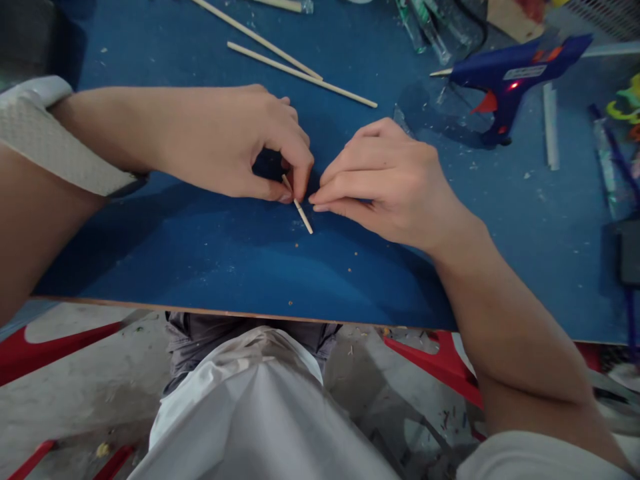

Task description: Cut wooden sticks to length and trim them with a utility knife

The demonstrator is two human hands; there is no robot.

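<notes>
Pinched between the thumb and index finger of my left hand (273,143) is a short thin wooden stick (304,217), its lower end pointing toward the table's front edge. Just right of the stick, my right hand (380,180) has its fingers pressed together; whatever is between the fingertips, if anything, is too small to make out. Beyond my hands, two long wooden sticks lie on the blue table, one (300,73) nearer and the other (250,33) farther back, meeting near their right parts.
A blue glue gun (520,77) with a lit red light lies at the back right, beside a glue stick (551,127). Clear packets (425,27) are behind it. A dark object (30,40) stands at the back left. Small crumbs dot the table (240,267) near its front edge.
</notes>
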